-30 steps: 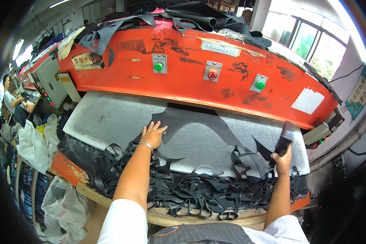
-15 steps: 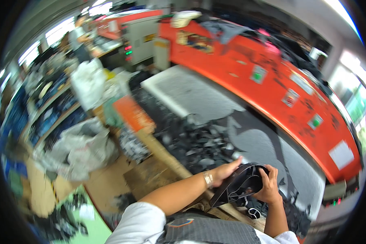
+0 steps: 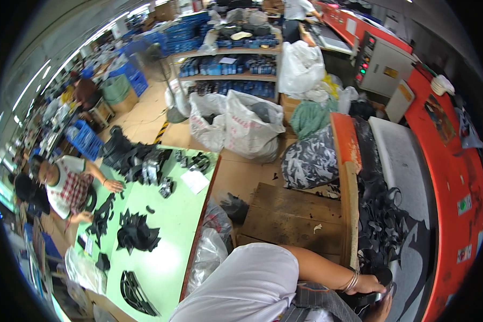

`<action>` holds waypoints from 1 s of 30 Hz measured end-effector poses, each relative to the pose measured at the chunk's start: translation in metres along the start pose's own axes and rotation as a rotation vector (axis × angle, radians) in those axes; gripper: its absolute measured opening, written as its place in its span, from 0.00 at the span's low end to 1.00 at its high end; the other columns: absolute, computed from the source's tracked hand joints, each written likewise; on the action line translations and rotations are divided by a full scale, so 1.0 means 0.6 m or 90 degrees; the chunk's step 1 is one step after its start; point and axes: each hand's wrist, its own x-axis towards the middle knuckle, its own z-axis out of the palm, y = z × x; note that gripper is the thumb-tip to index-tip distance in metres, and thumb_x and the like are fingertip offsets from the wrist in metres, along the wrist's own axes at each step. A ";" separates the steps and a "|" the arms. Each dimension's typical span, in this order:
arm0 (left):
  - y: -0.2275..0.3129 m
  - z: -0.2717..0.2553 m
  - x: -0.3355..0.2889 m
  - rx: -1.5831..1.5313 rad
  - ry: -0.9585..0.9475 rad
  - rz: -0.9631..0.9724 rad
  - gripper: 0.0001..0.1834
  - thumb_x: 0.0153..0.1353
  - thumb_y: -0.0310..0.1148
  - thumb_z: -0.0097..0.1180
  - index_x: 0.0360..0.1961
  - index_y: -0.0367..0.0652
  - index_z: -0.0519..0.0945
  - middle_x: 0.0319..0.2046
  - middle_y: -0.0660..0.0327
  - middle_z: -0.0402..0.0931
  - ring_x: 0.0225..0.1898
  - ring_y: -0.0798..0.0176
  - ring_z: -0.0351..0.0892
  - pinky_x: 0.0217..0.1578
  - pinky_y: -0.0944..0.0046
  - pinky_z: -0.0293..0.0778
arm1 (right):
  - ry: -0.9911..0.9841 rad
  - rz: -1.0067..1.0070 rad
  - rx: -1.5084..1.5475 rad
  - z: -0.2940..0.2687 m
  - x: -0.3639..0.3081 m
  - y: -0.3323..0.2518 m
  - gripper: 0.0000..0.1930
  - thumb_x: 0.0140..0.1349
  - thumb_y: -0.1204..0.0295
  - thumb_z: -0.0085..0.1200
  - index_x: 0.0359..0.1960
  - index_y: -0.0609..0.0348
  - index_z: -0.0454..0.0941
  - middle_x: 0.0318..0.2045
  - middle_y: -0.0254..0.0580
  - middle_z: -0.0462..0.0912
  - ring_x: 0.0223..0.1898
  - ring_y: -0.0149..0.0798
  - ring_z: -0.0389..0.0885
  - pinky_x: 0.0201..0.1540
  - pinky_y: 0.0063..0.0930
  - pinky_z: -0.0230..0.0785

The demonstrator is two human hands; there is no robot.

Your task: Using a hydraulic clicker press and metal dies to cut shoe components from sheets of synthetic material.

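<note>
L hand (image 3: 366, 283): gripping a dk tool (image 3: 383, 276), fingers wrapping it!
R hand (image 3: 380, 309): sitting just below (grip's hiding, can't tell)
Blk scraps (image 3: 378, 231): lying along pale board (image 3: 401, 155)

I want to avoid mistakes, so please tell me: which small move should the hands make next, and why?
Perhaps lift the dark piece slightly, away from the black scraps: the left hand seems to grip it, the right hand is close by, and loose scraps nearby could catch. Much of the piece is hidden.
</note>
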 end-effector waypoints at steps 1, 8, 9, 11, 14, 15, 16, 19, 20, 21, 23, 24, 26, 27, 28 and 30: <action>0.008 0.006 0.001 0.007 0.026 -0.002 0.20 0.60 0.48 0.55 0.38 0.39 0.84 0.35 0.62 0.80 0.39 0.67 0.74 0.44 0.63 0.68 | -0.010 -0.010 0.003 0.002 0.006 -0.001 0.16 0.66 0.77 0.48 0.55 0.66 0.75 0.56 0.62 0.74 0.56 0.56 0.74 0.58 0.36 0.67; 0.049 0.019 -0.018 -0.058 0.090 -0.034 0.22 0.52 0.43 0.59 0.42 0.37 0.83 0.53 0.51 0.75 0.55 0.57 0.70 0.53 0.58 0.64 | -0.131 -0.083 -0.095 -0.022 0.034 0.035 0.18 0.65 0.73 0.50 0.56 0.59 0.77 0.55 0.61 0.75 0.54 0.57 0.75 0.53 0.37 0.71; 0.054 0.011 -0.020 -0.068 0.104 -0.031 0.22 0.52 0.43 0.59 0.42 0.37 0.83 0.53 0.51 0.75 0.55 0.57 0.70 0.53 0.58 0.64 | -0.148 -0.088 -0.096 -0.021 0.053 0.050 0.18 0.65 0.73 0.50 0.56 0.59 0.77 0.55 0.61 0.75 0.54 0.57 0.75 0.53 0.37 0.71; 0.058 -0.004 -0.018 -0.043 0.137 -0.055 0.24 0.50 0.43 0.59 0.45 0.38 0.82 0.57 0.50 0.73 0.57 0.54 0.69 0.55 0.57 0.63 | -0.162 -0.082 -0.069 -0.021 0.075 0.077 0.17 0.65 0.71 0.50 0.55 0.60 0.77 0.53 0.60 0.75 0.54 0.56 0.75 0.52 0.37 0.71; 0.062 -0.008 0.008 -0.061 0.158 -0.071 0.29 0.50 0.43 0.58 0.51 0.37 0.79 0.62 0.49 0.67 0.61 0.53 0.65 0.56 0.57 0.62 | -0.139 -0.080 -0.027 -0.038 0.111 0.084 0.17 0.64 0.70 0.50 0.53 0.60 0.77 0.52 0.58 0.76 0.52 0.53 0.75 0.51 0.38 0.71; 0.061 0.001 0.010 -0.079 0.184 -0.109 0.30 0.50 0.43 0.58 0.53 0.37 0.77 0.64 0.49 0.65 0.63 0.53 0.64 0.57 0.57 0.61 | -0.135 -0.075 -0.015 -0.050 0.116 0.084 0.17 0.64 0.69 0.50 0.53 0.60 0.77 0.51 0.58 0.76 0.52 0.53 0.76 0.51 0.38 0.71; 0.044 -0.003 0.015 -0.078 0.155 -0.040 0.33 0.56 0.49 0.56 0.57 0.35 0.74 0.66 0.49 0.61 0.66 0.54 0.61 0.59 0.55 0.60 | -0.130 -0.069 -0.002 -0.061 0.120 0.084 0.17 0.64 0.68 0.50 0.52 0.60 0.77 0.50 0.57 0.76 0.52 0.52 0.76 0.51 0.38 0.71; 0.027 -0.017 0.019 -0.122 0.287 -0.031 0.35 0.63 0.55 0.50 0.59 0.34 0.72 0.66 0.48 0.62 0.66 0.54 0.61 0.60 0.54 0.60 | -0.114 -0.051 0.041 -0.092 0.137 0.080 0.17 0.64 0.66 0.50 0.51 0.61 0.78 0.49 0.56 0.77 0.50 0.50 0.76 0.50 0.38 0.71; 0.029 -0.036 0.007 -0.068 0.252 -0.064 0.36 0.68 0.56 0.44 0.61 0.33 0.68 0.64 0.47 0.63 0.66 0.54 0.61 0.59 0.55 0.61 | -0.108 -0.045 0.057 -0.100 0.143 0.078 0.17 0.64 0.66 0.50 0.50 0.61 0.78 0.48 0.55 0.77 0.50 0.49 0.76 0.49 0.38 0.71; 0.031 -0.038 0.007 -0.065 0.256 -0.063 0.36 0.68 0.56 0.44 0.61 0.33 0.68 0.64 0.47 0.63 0.66 0.54 0.61 0.59 0.55 0.61 | -0.099 -0.039 0.074 -0.106 0.146 0.077 0.17 0.63 0.65 0.50 0.50 0.61 0.78 0.47 0.55 0.77 0.49 0.48 0.76 0.49 0.38 0.71; 0.027 -0.038 0.024 0.226 0.278 -0.089 0.33 0.70 0.51 0.42 0.63 0.32 0.65 0.63 0.46 0.65 0.64 0.52 0.65 0.58 0.56 0.64 | -0.081 -0.028 0.112 -0.117 0.154 0.073 0.17 0.63 0.64 0.50 0.49 0.62 0.78 0.46 0.54 0.78 0.49 0.47 0.76 0.48 0.38 0.71; -0.045 -0.063 0.086 0.219 0.413 0.011 0.28 0.71 0.48 0.42 0.57 0.31 0.69 0.51 0.48 0.75 0.54 0.53 0.75 0.52 0.57 0.70 | -0.089 -0.038 0.136 -0.105 0.168 0.064 0.18 0.63 0.63 0.50 0.48 0.62 0.78 0.46 0.53 0.78 0.48 0.46 0.76 0.48 0.38 0.71; -0.070 -0.088 0.093 0.071 0.372 0.039 0.24 0.72 0.47 0.41 0.51 0.32 0.71 0.42 0.52 0.76 0.45 0.56 0.77 0.48 0.58 0.72 | -0.064 -0.028 0.179 -0.115 0.178 0.065 0.18 0.63 0.62 0.50 0.47 0.62 0.79 0.44 0.52 0.78 0.47 0.45 0.76 0.47 0.39 0.71; -0.073 -0.093 0.090 -0.088 0.327 0.065 0.21 0.72 0.45 0.41 0.45 0.34 0.72 0.33 0.56 0.78 0.37 0.58 0.79 0.44 0.59 0.73 | -0.055 -0.023 0.199 -0.125 0.179 0.063 0.18 0.63 0.61 0.50 0.47 0.62 0.79 0.44 0.51 0.78 0.47 0.44 0.76 0.47 0.39 0.71; -0.053 -0.085 0.058 -0.282 0.266 0.093 0.18 0.72 0.45 0.42 0.34 0.40 0.71 0.21 0.63 0.71 0.27 0.64 0.75 0.37 0.61 0.72 | -0.043 -0.015 0.217 -0.134 0.181 0.065 0.19 0.63 0.61 0.50 0.46 0.62 0.79 0.43 0.51 0.79 0.46 0.43 0.76 0.47 0.39 0.71; -0.067 -0.111 0.041 -0.299 0.259 0.131 0.18 0.72 0.46 0.43 0.32 0.42 0.71 0.20 0.64 0.70 0.25 0.64 0.75 0.35 0.60 0.73 | -0.025 -0.002 0.255 -0.150 0.186 0.066 0.19 0.62 0.59 0.50 0.45 0.63 0.79 0.42 0.50 0.79 0.46 0.42 0.77 0.46 0.39 0.71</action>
